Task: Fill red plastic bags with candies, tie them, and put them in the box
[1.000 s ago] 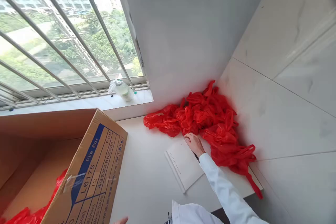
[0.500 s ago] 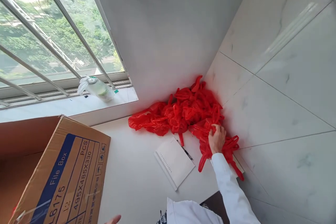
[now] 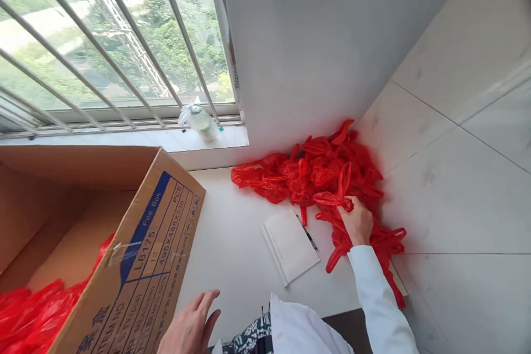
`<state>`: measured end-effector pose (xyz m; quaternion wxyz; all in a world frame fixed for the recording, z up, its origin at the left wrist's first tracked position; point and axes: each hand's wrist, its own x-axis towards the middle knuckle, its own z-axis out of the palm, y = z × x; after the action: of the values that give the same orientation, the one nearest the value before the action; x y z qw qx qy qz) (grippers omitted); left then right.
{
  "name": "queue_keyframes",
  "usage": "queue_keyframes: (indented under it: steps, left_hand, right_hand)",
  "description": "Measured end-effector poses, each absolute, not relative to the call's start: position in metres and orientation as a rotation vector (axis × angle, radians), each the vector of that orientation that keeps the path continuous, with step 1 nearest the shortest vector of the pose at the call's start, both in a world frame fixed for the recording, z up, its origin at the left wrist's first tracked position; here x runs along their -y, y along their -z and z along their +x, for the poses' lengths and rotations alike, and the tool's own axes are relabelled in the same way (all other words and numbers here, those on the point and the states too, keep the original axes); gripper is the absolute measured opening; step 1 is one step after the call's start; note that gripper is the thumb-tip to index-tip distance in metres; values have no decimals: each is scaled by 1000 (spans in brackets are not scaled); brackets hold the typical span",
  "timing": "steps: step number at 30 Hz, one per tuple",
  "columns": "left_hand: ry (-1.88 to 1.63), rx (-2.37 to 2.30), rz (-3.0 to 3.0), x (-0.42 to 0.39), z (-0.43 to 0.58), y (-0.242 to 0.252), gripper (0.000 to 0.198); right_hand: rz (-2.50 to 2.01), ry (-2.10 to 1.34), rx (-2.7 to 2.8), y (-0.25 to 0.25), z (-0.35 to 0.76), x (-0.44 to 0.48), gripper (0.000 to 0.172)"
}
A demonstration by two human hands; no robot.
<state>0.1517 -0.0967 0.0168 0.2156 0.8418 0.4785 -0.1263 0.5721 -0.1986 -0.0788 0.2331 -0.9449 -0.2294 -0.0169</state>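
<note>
A heap of red plastic bags (image 3: 315, 168) lies in the corner on the white table. My right hand (image 3: 357, 220) is closed on a red plastic bag (image 3: 335, 199) at the near side of the heap, its handles raised above the others. At the lower left, beside the cardboard box (image 3: 166, 243), my left hand (image 3: 191, 325) hangs over the table with fingers stretched out and nothing in them. More red bags (image 3: 50, 310) rest inside the box.
A white notebook (image 3: 290, 246) and a black pen (image 3: 307, 229) lie before the heap. On the window sill (image 3: 166, 138) stands a bagged bottle (image 3: 202, 123). Walls bound the corner at the back and right, and metal bars (image 3: 186, 38) cross the window.
My right hand has lifted a bag slightly from the heap. My left hand has come further into view beside the box. The view has turned left, showing bags inside the box.
</note>
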Motion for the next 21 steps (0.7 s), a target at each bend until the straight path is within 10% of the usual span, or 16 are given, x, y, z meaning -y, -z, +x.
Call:
queue_keyframes:
  steps: [13, 21]
  left_hand:
    - [459, -1280, 2326, 116, 128, -1, 27]
    - [439, -1164, 2282, 79, 128, 49, 21]
  right_hand:
    - [-1869, -882, 781, 153, 412, 84, 45]
    - [-2163, -630, 991, 176, 375, 107, 46]
